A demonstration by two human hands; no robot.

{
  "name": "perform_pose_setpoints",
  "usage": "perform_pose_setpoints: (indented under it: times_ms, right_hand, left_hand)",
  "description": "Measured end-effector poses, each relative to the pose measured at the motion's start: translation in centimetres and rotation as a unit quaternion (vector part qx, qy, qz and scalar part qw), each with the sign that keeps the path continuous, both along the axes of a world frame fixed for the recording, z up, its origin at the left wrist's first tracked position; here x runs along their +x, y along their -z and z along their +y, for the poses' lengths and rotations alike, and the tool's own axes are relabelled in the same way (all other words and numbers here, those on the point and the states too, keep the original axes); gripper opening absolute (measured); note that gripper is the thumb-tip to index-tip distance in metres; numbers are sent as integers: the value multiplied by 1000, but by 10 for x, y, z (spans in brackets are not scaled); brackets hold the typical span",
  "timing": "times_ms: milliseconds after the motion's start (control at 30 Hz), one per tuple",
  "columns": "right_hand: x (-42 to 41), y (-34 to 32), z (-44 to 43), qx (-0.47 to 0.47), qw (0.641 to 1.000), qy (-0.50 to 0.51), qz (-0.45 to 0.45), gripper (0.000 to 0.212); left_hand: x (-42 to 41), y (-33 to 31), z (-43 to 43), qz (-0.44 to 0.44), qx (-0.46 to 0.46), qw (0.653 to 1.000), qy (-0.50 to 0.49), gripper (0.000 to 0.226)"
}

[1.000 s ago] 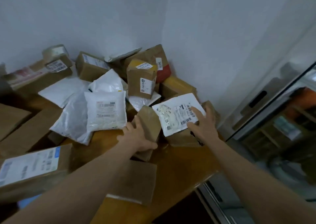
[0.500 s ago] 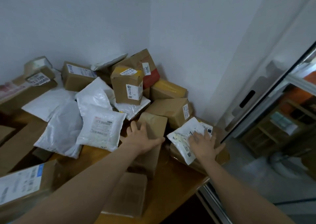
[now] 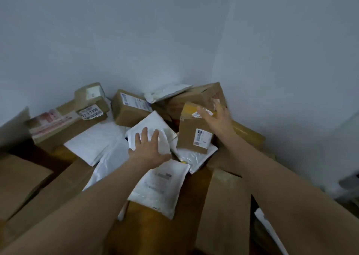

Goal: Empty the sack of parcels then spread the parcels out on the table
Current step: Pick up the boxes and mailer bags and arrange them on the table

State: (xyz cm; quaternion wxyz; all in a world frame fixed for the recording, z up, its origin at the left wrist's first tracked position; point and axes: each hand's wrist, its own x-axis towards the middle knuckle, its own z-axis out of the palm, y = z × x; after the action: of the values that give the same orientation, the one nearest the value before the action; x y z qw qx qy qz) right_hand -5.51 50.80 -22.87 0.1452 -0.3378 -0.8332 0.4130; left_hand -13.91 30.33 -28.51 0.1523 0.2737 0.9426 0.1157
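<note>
Left hand: my left hand [image 3: 150,148] lies flat, fingers straight and spread, pressing on a white mailer [image 3: 153,122]; nothing is grasped.
Right hand: my right hand [image 3: 218,117] is splayed wide at the yellow-taped top of a brown box [image 3: 191,136]; I cannot tell whether it touches yet, and it grasps nothing.
Where the parcels are: heaped in the wall corner at the back of the wooden table [image 3: 155,227]; no sack is in view.
Risk, box: it stands on slack white bags [image 3: 196,158], so a one-handed pull from the top would likely tip it forward.
Risk, mailer: the plastic looks slick, so a flat push may skid it into the labelled bag [image 3: 161,184] just in front.
Risk, edge: the flat carton [image 3: 223,212] on my right lies near the table's side, and a knock from my forearm could send it off.
Box heading: upright, long axis near vertical, labelled face toward me.
Mailer heading: sloped on the heap, one corner pointing at the wall; its long axis I cannot tell.
</note>
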Motion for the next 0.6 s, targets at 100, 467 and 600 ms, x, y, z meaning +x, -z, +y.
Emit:
perform_pose_setpoints:
  times_ms: [100,467,600]
  right_hand:
    - [-23,6,0,15,1000,-14,-20,57]
    - [-18,-14,-31,-142,929,-269,-209,48]
    - [-32,-25,-29,-113,940,-261,-190,51]
  left_hand:
    - [-41,4,13,-12,-15,998,61,121]
    - [-48,-3,-12,-206,-303,905,216,87]
    - [-76,-29,-14,-272,-276,899,204,32]
